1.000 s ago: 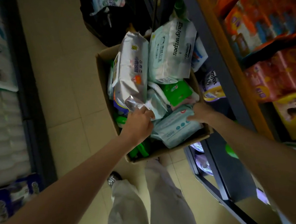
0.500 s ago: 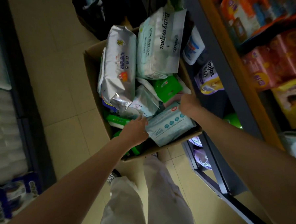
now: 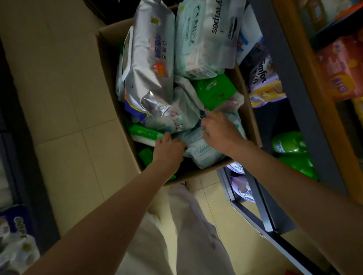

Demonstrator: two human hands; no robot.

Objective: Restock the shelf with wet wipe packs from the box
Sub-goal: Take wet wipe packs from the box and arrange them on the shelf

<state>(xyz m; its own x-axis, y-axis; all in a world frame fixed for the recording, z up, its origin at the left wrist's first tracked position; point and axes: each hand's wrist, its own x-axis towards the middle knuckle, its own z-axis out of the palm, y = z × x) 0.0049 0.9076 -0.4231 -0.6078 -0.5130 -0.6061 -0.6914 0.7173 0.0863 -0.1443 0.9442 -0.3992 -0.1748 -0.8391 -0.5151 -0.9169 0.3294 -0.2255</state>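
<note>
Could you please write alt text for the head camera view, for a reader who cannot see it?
A person's left hand and right hand reach into an open cardboard box on the tiled floor, both on a pale blue wipe pack among silver, white and green packs. A dark shelf frame stands to the right.

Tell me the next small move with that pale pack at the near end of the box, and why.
Probably lift the pale pack straight up: the left hand and right hand are both on it, and it lies on top in the box, nothing covering it.
</note>
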